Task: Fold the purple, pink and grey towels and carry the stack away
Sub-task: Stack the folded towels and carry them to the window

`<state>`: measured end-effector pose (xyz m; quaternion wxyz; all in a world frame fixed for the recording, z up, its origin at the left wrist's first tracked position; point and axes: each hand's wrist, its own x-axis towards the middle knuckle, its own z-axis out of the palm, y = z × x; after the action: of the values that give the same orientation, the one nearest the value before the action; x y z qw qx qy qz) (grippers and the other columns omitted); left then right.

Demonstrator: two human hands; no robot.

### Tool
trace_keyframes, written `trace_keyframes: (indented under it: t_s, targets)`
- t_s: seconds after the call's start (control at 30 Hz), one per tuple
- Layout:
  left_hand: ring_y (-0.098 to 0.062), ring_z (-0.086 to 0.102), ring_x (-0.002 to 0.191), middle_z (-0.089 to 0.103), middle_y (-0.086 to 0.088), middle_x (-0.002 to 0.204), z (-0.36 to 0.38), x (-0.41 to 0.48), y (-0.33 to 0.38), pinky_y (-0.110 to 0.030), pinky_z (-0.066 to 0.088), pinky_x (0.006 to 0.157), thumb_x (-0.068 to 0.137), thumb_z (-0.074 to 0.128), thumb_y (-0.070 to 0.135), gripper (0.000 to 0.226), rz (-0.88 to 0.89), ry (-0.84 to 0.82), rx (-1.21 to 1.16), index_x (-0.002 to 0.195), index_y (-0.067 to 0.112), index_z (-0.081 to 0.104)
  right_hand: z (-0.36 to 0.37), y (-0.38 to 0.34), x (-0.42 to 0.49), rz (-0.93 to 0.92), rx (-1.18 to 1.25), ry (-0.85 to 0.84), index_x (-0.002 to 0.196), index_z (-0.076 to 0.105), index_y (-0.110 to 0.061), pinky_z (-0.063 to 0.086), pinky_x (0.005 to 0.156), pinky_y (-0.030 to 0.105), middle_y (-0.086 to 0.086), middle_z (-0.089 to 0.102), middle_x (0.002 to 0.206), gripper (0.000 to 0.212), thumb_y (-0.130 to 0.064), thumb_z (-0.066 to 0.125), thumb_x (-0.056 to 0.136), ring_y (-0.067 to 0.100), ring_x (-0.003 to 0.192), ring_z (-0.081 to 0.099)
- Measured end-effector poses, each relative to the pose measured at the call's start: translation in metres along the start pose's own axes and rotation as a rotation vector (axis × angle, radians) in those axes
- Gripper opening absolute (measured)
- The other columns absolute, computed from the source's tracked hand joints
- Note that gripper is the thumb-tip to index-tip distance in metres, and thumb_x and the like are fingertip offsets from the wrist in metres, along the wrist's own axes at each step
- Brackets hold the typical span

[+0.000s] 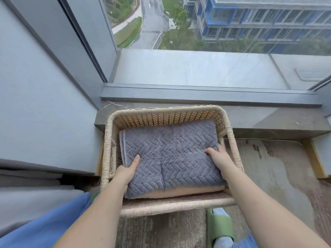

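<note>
towels: 2 visible, folded, grey towel (170, 154) atop pink towel (188, 192) | container: 1 wicker basket (161, 111) on floor (268, 167) against window ledge, holds both | hands: apart; left hand (127, 171) grips grey towel's left edge, right hand (219, 158) its right edge | 1 green slipper (220, 228) by basket's near-right corner

I see wicker basket (166, 109) on stained floor (279, 172), maybe touching ledge (268, 120); inside, grey towel (170, 154) atop pink towel (189, 192).

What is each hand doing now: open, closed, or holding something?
Left hand: grips the towel stack at its left side, thumb on top.
Right hand: grips the same stack at its right side.
</note>
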<state>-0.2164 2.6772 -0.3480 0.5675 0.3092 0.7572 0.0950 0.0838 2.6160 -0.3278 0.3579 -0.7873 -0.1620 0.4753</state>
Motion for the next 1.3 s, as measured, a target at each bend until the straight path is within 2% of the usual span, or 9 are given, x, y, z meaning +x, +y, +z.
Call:
trace_keyframes:
  t_s: [0.13,0.23,0.33,0.6,0.77,0.83,0.9,1.03,1.3]
  targets:
    - [-0.036,0.046,0.127,0.047,-0.017,0.142,0.01,0.029,-0.011,-0.047,0.039,0.107,0.063,0.06,0.078,0.112,-0.034,-0.012,0.022,0.142,0.002,0.035,0.012,0.021,0.026,0.055,-0.059,0.009,0.133,0.048,-0.023,0.042,0.103,0.042,0.001,0.057,0.122,0.052,-0.027,0.061,0.082,0.024,0.113,0.053]
    - [-0.035,0.045,0.13,0.046,-0.016,0.144,0.017,0.048,-0.02,-0.048,0.038,0.108,0.062,0.062,0.077,0.113,-0.048,-0.019,0.01,0.144,0.004,0.034,0.02,0.038,0.042,0.104,-0.087,0.004,0.127,0.05,-0.022,0.042,0.103,0.046,0.004,0.057,0.125,0.048,-0.03,0.061,0.081,0.027,0.114,0.053]
    - [-0.034,0.047,0.128,0.048,-0.016,0.141,0.026,0.064,-0.027,-0.045,0.039,0.108,0.071,0.065,0.067,0.099,-0.041,0.004,0.012,0.142,0.004,0.037,0.025,0.044,0.058,0.136,-0.109,-0.033,0.118,0.049,-0.026,0.042,0.103,0.047,0.005,0.058,0.123,0.039,-0.032,0.062,0.081,0.026,0.112,0.054]
    - [-0.029,0.053,0.114,0.056,-0.011,0.129,0.037,0.074,-0.034,-0.035,0.044,0.092,0.081,0.061,0.059,0.075,0.05,0.095,0.114,0.132,0.007,0.043,0.03,0.056,0.066,0.125,-0.223,-0.073,0.147,0.024,-0.021,0.033,0.108,0.038,0.003,0.042,0.145,0.068,-0.034,0.056,0.089,0.027,0.131,0.04]
    - [-0.026,0.018,0.145,0.008,-0.005,0.16,0.04,0.05,-0.01,-0.044,0.026,0.113,0.073,0.06,0.07,0.109,0.512,0.309,0.519,0.151,0.021,0.003,0.032,0.049,0.048,-0.24,-0.696,0.032,0.151,0.001,-0.025,0.025,0.113,0.044,0.004,0.012,0.159,0.085,-0.038,0.057,0.088,0.027,0.142,0.021]
    - [-0.024,0.003,0.147,-0.009,-0.001,0.161,0.039,0.049,0.003,-0.041,0.012,0.118,0.06,0.06,0.082,0.127,0.749,0.246,0.869,0.15,0.026,-0.01,0.032,0.042,0.047,-0.46,-0.904,0.059,0.15,-0.004,-0.025,0.019,0.114,0.042,0.001,0.001,0.16,0.093,-0.046,0.059,0.085,0.027,0.145,0.011]
    - [-0.027,-0.015,0.146,-0.025,-0.003,0.157,0.036,0.058,0.012,-0.043,-0.006,0.118,0.047,0.059,0.089,0.144,0.849,0.099,1.184,0.145,0.027,-0.026,0.031,0.036,0.052,-0.554,-1.08,-0.076,0.148,-0.015,-0.028,0.007,0.116,0.04,-0.007,-0.018,0.158,0.109,-0.067,0.057,0.076,0.021,0.146,-0.008]
    - [-0.037,-0.032,0.139,-0.039,-0.012,0.15,0.028,0.081,0.019,-0.048,-0.022,0.11,0.033,0.061,0.091,0.16,0.778,-0.044,1.451,0.133,0.026,-0.046,0.028,0.032,0.072,-0.542,-1.26,-0.318,0.141,-0.032,-0.03,-0.012,0.113,0.036,-0.01,-0.039,0.149,0.137,-0.097,0.04,0.047,0.014,0.138,-0.034]
    - [-0.031,-0.044,0.129,-0.049,-0.009,0.141,0.032,0.111,-0.002,-0.045,-0.023,0.108,0.031,0.062,0.091,0.162,0.709,-0.125,1.453,0.133,0.025,-0.046,0.038,0.063,0.098,-0.482,-1.257,-0.29,0.133,-0.043,-0.03,-0.016,0.11,0.029,-0.015,-0.052,0.138,0.132,-0.102,0.026,0.048,0.003,0.128,-0.045]
